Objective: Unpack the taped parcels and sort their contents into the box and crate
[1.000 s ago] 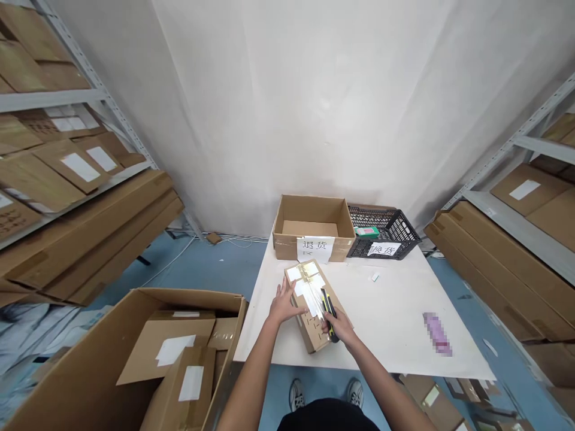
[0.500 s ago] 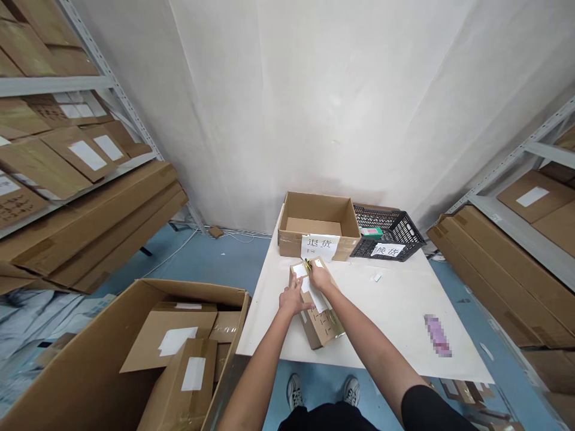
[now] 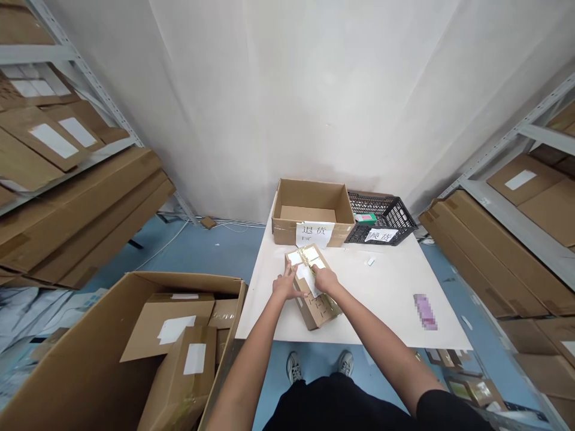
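A taped cardboard box (image 3: 320, 304) with white labels and printed dark marks lies at an angle near the table's front edge. My left hand (image 3: 286, 286) rests on its left side, fingers spread and thumb stretched across the top, steadying it. My right hand (image 3: 325, 279) is closed over the box's upper part, around a slim yellow and black tool that looks like a utility knife. Its handle is mostly hidden in my fingers. Shiny yellowish tape (image 3: 306, 256) shows on the box's far end, just beyond my right hand.
An open carton (image 3: 287, 232) with a paper sign stands behind the box, beside a black plastic crate (image 3: 402, 224) holding a green package. A small white piece (image 3: 371, 262) and a blurred purple item (image 3: 424, 312) lie on the white table (image 3: 381, 305). A large carton (image 3: 72, 353) of boxes stands left.
My right hand has drawn slightly back toward me along the box's top. My left hand stays spread on its side. The whole view has shifted a little.
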`<act>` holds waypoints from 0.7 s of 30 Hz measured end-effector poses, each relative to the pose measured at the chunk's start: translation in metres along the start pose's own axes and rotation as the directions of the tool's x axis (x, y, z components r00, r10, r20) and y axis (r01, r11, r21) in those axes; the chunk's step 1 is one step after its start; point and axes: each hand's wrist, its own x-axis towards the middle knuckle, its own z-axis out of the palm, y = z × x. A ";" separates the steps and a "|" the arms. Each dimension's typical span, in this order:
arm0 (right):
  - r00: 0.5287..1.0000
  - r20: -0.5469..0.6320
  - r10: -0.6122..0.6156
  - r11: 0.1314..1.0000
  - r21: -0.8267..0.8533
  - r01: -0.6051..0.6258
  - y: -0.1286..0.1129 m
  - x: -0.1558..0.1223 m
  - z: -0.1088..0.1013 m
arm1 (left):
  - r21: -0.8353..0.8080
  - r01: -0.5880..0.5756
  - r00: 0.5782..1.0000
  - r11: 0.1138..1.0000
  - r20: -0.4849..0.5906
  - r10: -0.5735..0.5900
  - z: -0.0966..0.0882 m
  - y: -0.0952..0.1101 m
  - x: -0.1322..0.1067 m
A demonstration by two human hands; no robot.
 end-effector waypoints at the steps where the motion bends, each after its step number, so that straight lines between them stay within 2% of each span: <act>1: 1.000 0.025 -0.006 1.000 -0.014 0.006 0.005 -0.010 0.003 | 0.003 -0.001 1.000 1.000 -0.007 0.001 0.000 0.000 0.000; 5: 0.996 0.086 -0.028 0.999 -0.024 0.030 0.035 -0.059 0.029 | 0.010 0.000 1.000 1.000 -0.014 0.000 -0.001 0.000 -0.001; 9: 0.994 0.106 0.006 0.997 0.073 -0.014 0.082 -0.117 0.061 | 0.014 -0.010 0.999 1.000 -0.037 0.010 -0.001 -0.004 0.001; 11: 0.996 0.084 0.042 0.986 0.158 -0.055 0.105 -0.139 0.072 | 0.018 -0.021 0.998 1.000 -0.060 0.022 0.000 -0.004 0.001; 13: 0.995 -0.013 0.097 0.959 0.269 -0.090 0.123 -0.150 0.080 | 0.027 -0.025 0.996 0.999 -0.087 0.027 0.003 0.001 -0.001; 15: 0.966 -0.143 0.216 0.918 0.367 -0.151 0.132 -0.149 0.086 | 0.031 -0.011 0.992 0.999 -0.128 0.015 0.009 0.014 -0.003; 17: 0.907 -0.213 0.363 0.868 0.431 -0.247 0.134 -0.136 0.093 | 0.024 0.023 0.986 0.999 -0.168 -0.019 0.018 0.034 -0.006; 21: 0.826 -0.197 0.527 0.763 0.539 -0.358 0.141 -0.089 0.098 | -0.009 0.086 0.975 0.996 -0.205 -0.086 0.042 0.080 -0.011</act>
